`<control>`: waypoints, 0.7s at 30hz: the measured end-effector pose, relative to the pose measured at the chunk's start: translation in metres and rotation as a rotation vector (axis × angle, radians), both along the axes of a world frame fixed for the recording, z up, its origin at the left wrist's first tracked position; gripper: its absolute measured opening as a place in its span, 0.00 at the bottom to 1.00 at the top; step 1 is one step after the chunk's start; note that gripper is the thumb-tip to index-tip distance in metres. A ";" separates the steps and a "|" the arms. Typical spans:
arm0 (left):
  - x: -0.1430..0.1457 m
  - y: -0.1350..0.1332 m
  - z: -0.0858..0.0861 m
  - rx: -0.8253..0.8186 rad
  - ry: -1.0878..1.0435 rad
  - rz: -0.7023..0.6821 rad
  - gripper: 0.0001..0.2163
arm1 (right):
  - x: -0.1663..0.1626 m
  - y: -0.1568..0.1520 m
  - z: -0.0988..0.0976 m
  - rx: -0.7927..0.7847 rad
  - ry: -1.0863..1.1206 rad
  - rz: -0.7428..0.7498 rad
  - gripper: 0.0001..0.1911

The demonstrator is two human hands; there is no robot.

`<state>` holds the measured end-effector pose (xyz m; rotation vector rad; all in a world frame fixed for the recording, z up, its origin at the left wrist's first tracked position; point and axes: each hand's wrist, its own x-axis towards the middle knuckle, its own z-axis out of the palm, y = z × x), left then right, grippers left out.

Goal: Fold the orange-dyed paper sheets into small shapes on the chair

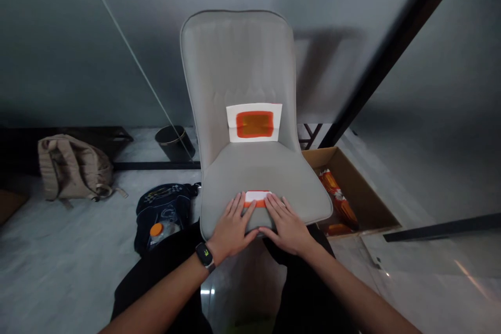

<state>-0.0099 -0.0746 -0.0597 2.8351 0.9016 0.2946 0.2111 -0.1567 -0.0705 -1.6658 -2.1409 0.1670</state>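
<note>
A small white and orange folded piece [257,197], which looks like paper, lies on the front of a grey padded chair seat [262,167]. My left hand [233,224] rests flat on its left end with the fingers stretched out. On its right end lies my right hand [287,224], fingers also extended and slightly spread. The two thumbs come close together near the seat's front edge. Against the backrest leans a white sheet [231,126] with an orange-brown rectangle on it. The ends of the folded piece are hidden under my fingers.
To the right on the floor stands an open cardboard box [368,195] with orange packets [338,195] inside. At left are a beige backpack [74,167], a black bin [174,143] and a dark bag [166,206] with an orange-capped bottle [157,230]. A glass wall rises behind the chair.
</note>
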 end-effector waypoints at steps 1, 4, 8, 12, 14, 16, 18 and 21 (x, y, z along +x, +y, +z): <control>0.000 -0.001 -0.001 -0.002 -0.001 0.002 0.37 | 0.002 -0.001 -0.001 -0.004 -0.001 0.010 0.44; 0.003 -0.005 -0.001 0.014 -0.008 0.044 0.38 | 0.004 -0.002 -0.003 -0.017 -0.013 0.004 0.46; 0.008 -0.007 0.002 0.005 -0.004 0.012 0.36 | 0.001 0.001 -0.007 -0.038 -0.009 -0.054 0.45; 0.010 0.000 0.009 -0.039 -0.003 -0.006 0.29 | 0.002 0.004 -0.013 -0.011 0.068 -0.131 0.35; 0.012 0.007 0.015 -0.070 -0.039 0.030 0.23 | 0.004 0.006 -0.017 0.051 0.085 -0.243 0.31; 0.014 0.016 0.021 -0.103 -0.090 0.108 0.17 | 0.005 0.007 -0.021 0.101 0.078 -0.321 0.29; 0.017 0.027 0.024 -0.108 -0.128 0.243 0.14 | 0.005 0.009 -0.025 0.122 0.080 -0.345 0.27; 0.019 0.042 0.024 -0.121 -0.153 0.371 0.15 | 0.003 0.011 -0.029 0.139 0.116 -0.407 0.23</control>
